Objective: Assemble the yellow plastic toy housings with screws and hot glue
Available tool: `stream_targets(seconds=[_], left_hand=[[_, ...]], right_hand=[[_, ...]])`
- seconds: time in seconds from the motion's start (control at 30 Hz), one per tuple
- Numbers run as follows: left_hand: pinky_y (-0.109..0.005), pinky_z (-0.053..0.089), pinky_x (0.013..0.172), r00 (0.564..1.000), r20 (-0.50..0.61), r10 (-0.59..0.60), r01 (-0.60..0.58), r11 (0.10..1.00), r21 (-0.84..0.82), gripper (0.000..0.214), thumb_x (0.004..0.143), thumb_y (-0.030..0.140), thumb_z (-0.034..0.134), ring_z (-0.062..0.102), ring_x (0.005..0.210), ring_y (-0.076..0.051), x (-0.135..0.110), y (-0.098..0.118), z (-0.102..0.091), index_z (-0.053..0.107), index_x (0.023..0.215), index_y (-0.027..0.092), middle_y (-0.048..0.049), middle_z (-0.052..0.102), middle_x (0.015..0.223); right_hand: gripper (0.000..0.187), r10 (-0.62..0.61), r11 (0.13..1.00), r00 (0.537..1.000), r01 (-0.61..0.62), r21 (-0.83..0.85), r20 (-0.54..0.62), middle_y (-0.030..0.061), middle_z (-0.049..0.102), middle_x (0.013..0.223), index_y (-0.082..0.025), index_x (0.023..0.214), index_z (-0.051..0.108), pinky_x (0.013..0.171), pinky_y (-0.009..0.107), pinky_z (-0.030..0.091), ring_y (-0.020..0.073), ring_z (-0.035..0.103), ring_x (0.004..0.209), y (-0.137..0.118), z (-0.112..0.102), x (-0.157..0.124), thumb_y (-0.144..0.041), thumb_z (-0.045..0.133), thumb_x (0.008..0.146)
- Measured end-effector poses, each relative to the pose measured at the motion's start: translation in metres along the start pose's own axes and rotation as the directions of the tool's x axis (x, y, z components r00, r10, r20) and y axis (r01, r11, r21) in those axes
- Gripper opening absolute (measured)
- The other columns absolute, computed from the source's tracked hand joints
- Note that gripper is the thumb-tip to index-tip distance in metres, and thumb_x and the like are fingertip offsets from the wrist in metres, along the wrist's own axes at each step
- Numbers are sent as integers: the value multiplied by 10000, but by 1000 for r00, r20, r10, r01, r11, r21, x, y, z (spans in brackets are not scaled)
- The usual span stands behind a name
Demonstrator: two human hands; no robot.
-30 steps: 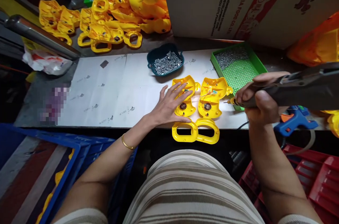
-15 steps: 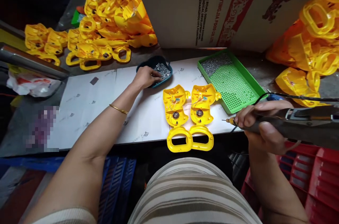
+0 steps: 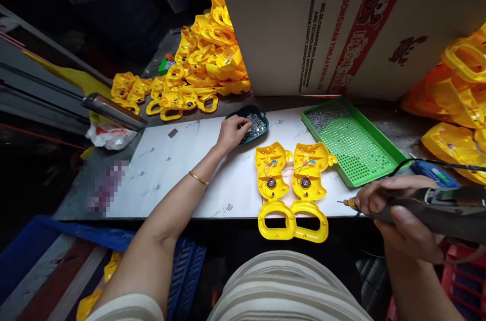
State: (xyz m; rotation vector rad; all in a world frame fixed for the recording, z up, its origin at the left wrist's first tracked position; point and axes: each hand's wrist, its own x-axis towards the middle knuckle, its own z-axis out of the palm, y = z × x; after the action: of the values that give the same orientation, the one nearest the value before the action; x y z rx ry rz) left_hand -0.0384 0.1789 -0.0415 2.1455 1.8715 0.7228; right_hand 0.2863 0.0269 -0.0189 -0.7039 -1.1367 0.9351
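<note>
My left hand [image 3: 232, 134] is at a dark teal bowl [image 3: 261, 134] of small silvery screws [image 3: 253, 126]. Thumb and fingers are pinched together over the screws; whatever is between them is too small to make out. My right hand [image 3: 408, 225] is wrapped round a dark electric screwdriver [image 3: 421, 204], its thin bit pointing left. Between the hands, two yellow plastic shell halves [image 3: 270, 171] [image 3: 313, 171] lie side by side, hollow side up. Each has a small circuit board, wires and a round speaker. Their loop handles [image 3: 261, 222] [image 3: 322, 222] stick out past the table's front edge.
A green perforated tray [image 3: 364, 149] with screws at its far end stands right of the shells. A large carton [image 3: 288, 32] rises behind. Yellow shells are piled at back left [image 3: 205, 63] and right [image 3: 463, 88]. The screwdriver's black cable [image 3: 429, 161] crosses at right.
The whole view has shifted, so the scene sits further right and lower. My left hand has lifted slightly in the bowl, its fingers drawn together. The screwdriver stays in my right hand.
</note>
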Motion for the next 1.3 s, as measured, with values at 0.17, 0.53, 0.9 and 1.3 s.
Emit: stream_targets(seconds=[0.17,0.53,0.9,1.3], left_hand=[[-241,499,639,950,-144,276,-303,927,-223,162,885,284,626,620,700,-127,-88,62,2,744,888,173,-39,697,798],[-208,519,629,933,-23,359,-346,877,-332,151,922,230,594,627,671,-111,-181,116,39,717,901,144,-39,656,749],[-216,502,616,944,28,330,-286,855,-432,164,917,243,604,607,671,-112,-187,120,46,722,919,128,-48,640,751],[-213,500,630,925,68,373,-309,846,-434,195,938,240,563,613,691,-121,-184,121,47,721,939,126,-53,643,765]], right_hand=[[249,-18,999,1000,18,42,-12,0,591,524,-198,933,695,362,345,464,189,549,416,5,7,7,-336,665,728],[198,11,992,991,-28,127,133,-57,510,491,-259,917,630,350,283,440,132,486,357,-25,41,-1,-410,656,791],[220,94,981,948,-141,136,304,-53,586,522,-295,944,613,404,316,475,152,540,391,-16,29,-2,-446,665,793],[214,155,974,947,-194,115,280,-65,549,488,-308,883,622,386,309,451,143,504,365,-8,29,-4,-474,687,765]])
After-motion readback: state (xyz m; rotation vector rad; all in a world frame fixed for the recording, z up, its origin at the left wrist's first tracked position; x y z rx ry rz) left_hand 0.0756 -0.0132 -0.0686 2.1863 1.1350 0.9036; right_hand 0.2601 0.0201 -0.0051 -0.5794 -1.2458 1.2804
